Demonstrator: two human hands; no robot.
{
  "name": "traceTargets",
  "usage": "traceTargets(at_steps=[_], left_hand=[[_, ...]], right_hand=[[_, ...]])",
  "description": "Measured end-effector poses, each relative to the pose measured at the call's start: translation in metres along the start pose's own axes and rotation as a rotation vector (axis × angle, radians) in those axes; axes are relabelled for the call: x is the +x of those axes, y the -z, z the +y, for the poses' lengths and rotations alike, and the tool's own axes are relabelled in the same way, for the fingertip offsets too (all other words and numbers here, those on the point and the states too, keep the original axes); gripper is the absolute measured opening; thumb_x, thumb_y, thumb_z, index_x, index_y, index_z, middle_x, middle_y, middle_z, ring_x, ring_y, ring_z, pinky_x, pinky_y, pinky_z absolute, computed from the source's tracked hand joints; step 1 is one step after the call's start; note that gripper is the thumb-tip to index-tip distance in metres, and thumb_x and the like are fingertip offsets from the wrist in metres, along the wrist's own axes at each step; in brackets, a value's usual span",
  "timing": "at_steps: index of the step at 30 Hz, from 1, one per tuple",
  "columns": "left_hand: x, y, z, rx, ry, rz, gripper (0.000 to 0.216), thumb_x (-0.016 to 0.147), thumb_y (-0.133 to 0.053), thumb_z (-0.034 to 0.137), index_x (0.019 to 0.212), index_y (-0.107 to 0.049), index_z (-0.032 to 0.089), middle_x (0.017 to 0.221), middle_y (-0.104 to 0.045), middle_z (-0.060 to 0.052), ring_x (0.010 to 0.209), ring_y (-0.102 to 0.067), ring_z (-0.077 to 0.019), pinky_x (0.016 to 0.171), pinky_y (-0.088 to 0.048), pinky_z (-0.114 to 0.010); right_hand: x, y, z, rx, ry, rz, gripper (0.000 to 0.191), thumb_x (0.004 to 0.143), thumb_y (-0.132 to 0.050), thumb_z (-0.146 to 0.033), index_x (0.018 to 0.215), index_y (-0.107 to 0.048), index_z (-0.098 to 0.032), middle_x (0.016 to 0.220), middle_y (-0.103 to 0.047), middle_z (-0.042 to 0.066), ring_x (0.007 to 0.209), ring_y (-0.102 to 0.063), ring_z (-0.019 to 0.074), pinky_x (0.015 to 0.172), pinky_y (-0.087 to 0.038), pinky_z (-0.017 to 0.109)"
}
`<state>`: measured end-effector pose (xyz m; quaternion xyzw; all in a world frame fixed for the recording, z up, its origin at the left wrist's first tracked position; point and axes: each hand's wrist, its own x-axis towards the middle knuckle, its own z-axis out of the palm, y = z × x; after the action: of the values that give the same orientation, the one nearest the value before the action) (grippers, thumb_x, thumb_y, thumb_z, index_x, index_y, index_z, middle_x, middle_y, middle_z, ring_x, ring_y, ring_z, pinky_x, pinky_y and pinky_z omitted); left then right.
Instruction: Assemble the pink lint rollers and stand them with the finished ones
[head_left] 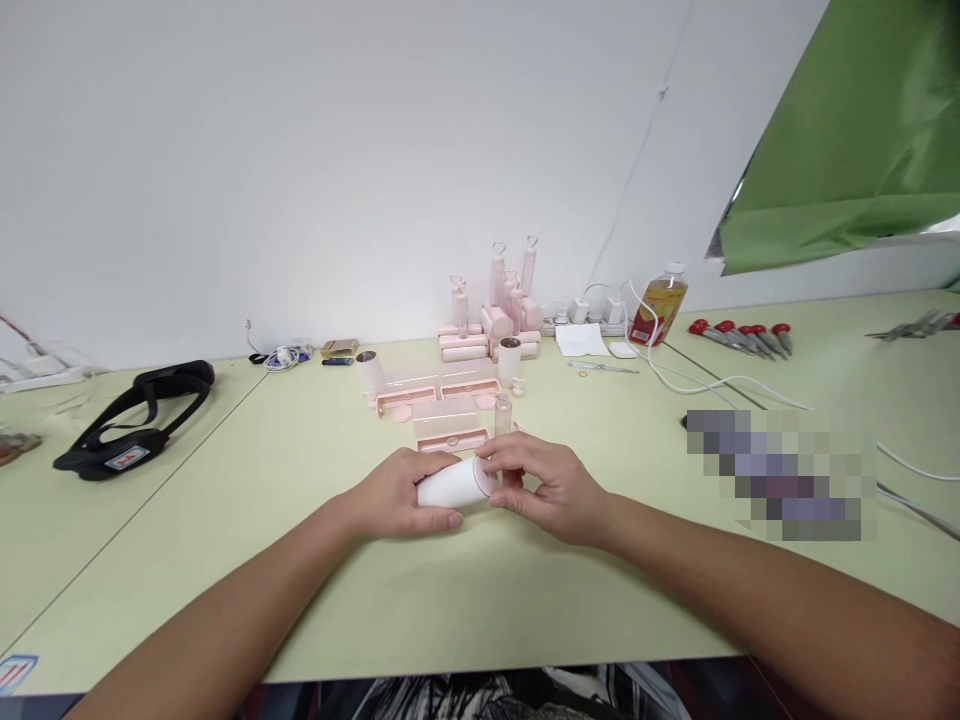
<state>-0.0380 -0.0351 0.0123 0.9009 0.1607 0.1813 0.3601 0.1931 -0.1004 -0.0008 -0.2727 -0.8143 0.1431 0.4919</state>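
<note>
A white cylindrical container (451, 484) lies tilted above the table, its right end slightly raised. My left hand (401, 493) is wrapped round its body, with the thumb along the near side. At the right end, my right hand (544, 487) grips the rim with its thumb and fingertips, partly hiding the pinkish end face. Just beyond my hands stand a small clear-pink bottle (503, 415) and an open pink case (454, 441) with a clear lid. Two more open pink cases (471, 390) sit behind, with white cylinders (510, 362) at either side.
Pink bottles with loop tops (529, 265) stand on stacked pink cases (463, 347) by the wall. To the right are a juice bottle (660, 305), white cables (697, 388), red-capped tools (742, 338) and a blurred-out object (780, 475). A black strapped headset (135, 420) lies left.
</note>
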Motion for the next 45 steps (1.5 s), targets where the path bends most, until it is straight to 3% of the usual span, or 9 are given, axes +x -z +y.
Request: traceTargets(at_steps=[10, 14, 18, 24, 28, 32, 36, 40, 45], left_hand=[[-0.001, -0.006, 0.005, 0.093, -0.011, -0.023, 0.046, 0.083, -0.057, 0.049, 0.114, -0.059, 0.014, 0.091, -0.066, -0.006, 0.072, -0.058, -0.0157, 0.064, -0.044, -0.024], [-0.003, -0.012, 0.006, 0.169, -0.042, 0.055, 0.076, 0.084, -0.056, 0.048, 0.146, -0.024, 0.019, 0.123, -0.057, -0.013, 0.089, -0.059, -0.0207, 0.075, -0.047, -0.029], [-0.006, -0.017, 0.003, 0.22, -0.031, 0.044, 0.088, 0.087, -0.054, 0.046, 0.151, 0.0, 0.018, 0.101, -0.064, -0.008, 0.075, -0.059, -0.0188, 0.069, -0.046, -0.03], [-0.003, -0.015, 0.005, 0.134, -0.091, 0.072, 0.074, 0.086, -0.057, 0.039, 0.147, -0.018, 0.026, 0.14, -0.044, -0.013, 0.108, -0.055, -0.0241, 0.088, -0.045, -0.034], [-0.003, -0.012, 0.004, 0.125, 0.009, 0.14, 0.072, 0.086, -0.057, 0.041, 0.145, -0.019, 0.026, 0.13, -0.05, -0.012, 0.092, -0.056, -0.0198, 0.079, -0.047, -0.032], [-0.006, -0.009, 0.002, 0.061, 0.121, 0.214, 0.07, 0.086, -0.057, 0.043, 0.143, -0.019, 0.025, 0.099, -0.057, -0.004, 0.073, -0.051, -0.0143, 0.065, -0.043, -0.027], [-0.005, -0.007, 0.0, -0.079, 0.186, 0.29, 0.072, 0.085, -0.059, 0.045, 0.143, -0.02, 0.027, 0.084, -0.05, 0.0, 0.066, -0.046, -0.0121, 0.058, -0.04, -0.023], [-0.001, -0.003, -0.002, -0.24, 0.219, 0.407, 0.078, 0.084, -0.059, 0.048, 0.146, -0.015, 0.028, 0.089, -0.05, -0.001, 0.066, -0.046, -0.0115, 0.058, -0.04, -0.022], [-0.002, 0.005, -0.008, -0.301, 0.206, 0.497, 0.078, 0.085, -0.055, 0.051, 0.147, -0.013, 0.027, 0.086, -0.05, -0.001, 0.066, -0.047, -0.0125, 0.057, -0.042, -0.023]], right_hand=[[-0.002, -0.003, 0.001, 0.059, 0.017, 0.035, 0.023, 0.089, -0.062, -0.03, 0.11, -0.063, -0.022, 0.114, -0.064, 0.012, 0.09, -0.065, 0.0165, 0.065, -0.054, 0.025], [-0.001, -0.003, 0.001, 0.011, 0.007, 0.053, 0.027, 0.091, -0.057, -0.028, 0.117, -0.064, -0.024, 0.116, -0.062, 0.011, 0.103, -0.062, 0.0194, 0.082, -0.054, 0.032], [-0.001, -0.004, 0.001, -0.032, -0.05, 0.05, 0.028, 0.091, -0.058, -0.026, 0.118, -0.065, -0.024, 0.109, -0.061, 0.01, 0.099, -0.061, 0.019, 0.085, -0.052, 0.034], [-0.002, -0.006, 0.004, -0.04, -0.101, 0.074, 0.023, 0.09, -0.059, -0.025, 0.112, -0.063, -0.021, 0.108, -0.064, 0.009, 0.081, -0.062, 0.0141, 0.063, -0.051, 0.025], [-0.004, -0.006, 0.006, -0.08, -0.202, 0.107, 0.021, 0.092, -0.055, -0.026, 0.11, -0.062, -0.021, 0.104, -0.065, 0.008, 0.074, -0.06, 0.013, 0.059, -0.049, 0.024], [-0.003, -0.003, 0.007, -0.165, -0.292, 0.152, 0.017, 0.091, -0.052, -0.024, 0.104, -0.063, -0.019, 0.09, -0.065, 0.005, 0.063, -0.055, 0.0114, 0.056, -0.046, 0.024], [0.0, 0.0, 0.008, -0.318, -0.323, 0.024, 0.02, 0.092, -0.048, -0.024, 0.102, -0.064, -0.018, 0.082, -0.067, 0.004, 0.067, -0.06, 0.0149, 0.063, -0.047, 0.027], [-0.001, -0.001, 0.013, -0.519, -0.406, -0.215, 0.033, 0.092, -0.043, -0.025, 0.119, -0.061, -0.018, 0.099, -0.071, 0.009, 0.087, -0.065, 0.0225, 0.075, -0.048, 0.034], [-0.002, -0.004, 0.018, -0.626, -0.502, -0.419, 0.038, 0.092, -0.043, -0.027, 0.127, -0.056, -0.019, 0.108, -0.068, 0.01, 0.091, -0.064, 0.0259, 0.073, -0.045, 0.035]])
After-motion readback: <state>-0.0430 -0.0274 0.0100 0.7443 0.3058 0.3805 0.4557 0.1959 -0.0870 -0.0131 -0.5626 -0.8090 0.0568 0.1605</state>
